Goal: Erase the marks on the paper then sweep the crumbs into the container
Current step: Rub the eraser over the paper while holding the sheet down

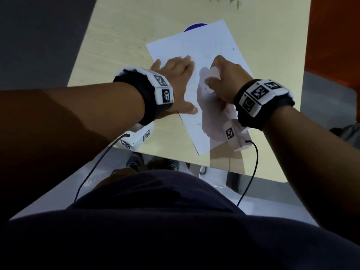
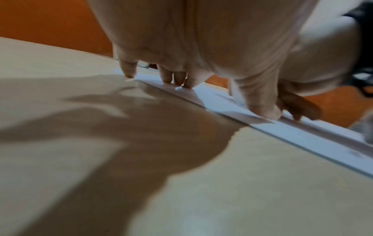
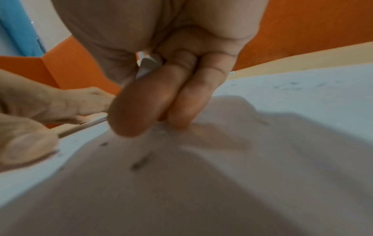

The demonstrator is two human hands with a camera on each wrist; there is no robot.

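My left hand (image 1: 175,75) lies flat, pinning the white paper sheet (image 1: 204,45) near the desk's front edge; my right hand (image 1: 228,78) grips a white block eraser (image 1: 214,72) on it.

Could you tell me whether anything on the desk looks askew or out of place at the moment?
The paper lies skewed to the table edges and covers most of a blue object. Small dark specks dot the sheet. Otherwise nothing looks odd.

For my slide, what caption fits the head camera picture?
Left hand presses the paper flat while right hand rubs with an eraser.
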